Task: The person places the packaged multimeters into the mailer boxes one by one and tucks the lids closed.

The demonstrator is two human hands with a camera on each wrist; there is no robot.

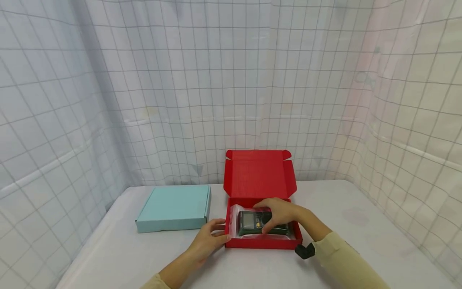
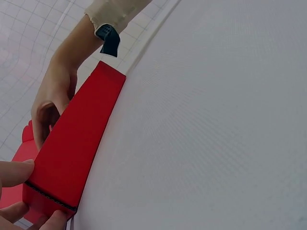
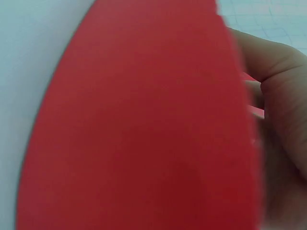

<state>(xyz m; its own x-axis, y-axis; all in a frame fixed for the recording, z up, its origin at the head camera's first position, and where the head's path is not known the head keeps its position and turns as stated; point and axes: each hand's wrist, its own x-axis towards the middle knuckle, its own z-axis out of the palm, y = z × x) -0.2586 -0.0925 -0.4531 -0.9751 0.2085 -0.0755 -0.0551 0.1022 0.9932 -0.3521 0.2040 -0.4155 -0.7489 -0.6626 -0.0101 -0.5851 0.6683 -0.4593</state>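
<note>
In the head view an open red cardboard box (image 1: 263, 243) holds a dark multimeter (image 1: 248, 220) with a grey display, lying in a clear plastic bag (image 1: 234, 224). My right hand (image 1: 281, 211) reaches over the box walls and grips the multimeter across its width, thumb on the near side, fingers on the far side. Their tips are partly hidden. My left hand (image 1: 209, 237) holds the box's near left corner. In the left wrist view the thumb (image 2: 17, 172) lies at the rim and the other fingers press the side wall. The red front wall (image 3: 139, 120) fills most of the right wrist view.
A closed light-blue box (image 1: 177, 204) lies on the white tabletop (image 1: 343, 216), left of the red box. The red lid (image 1: 258, 174) stands raised at the back. Checked curtains (image 1: 231, 80) enclose the table behind and on both sides.
</note>
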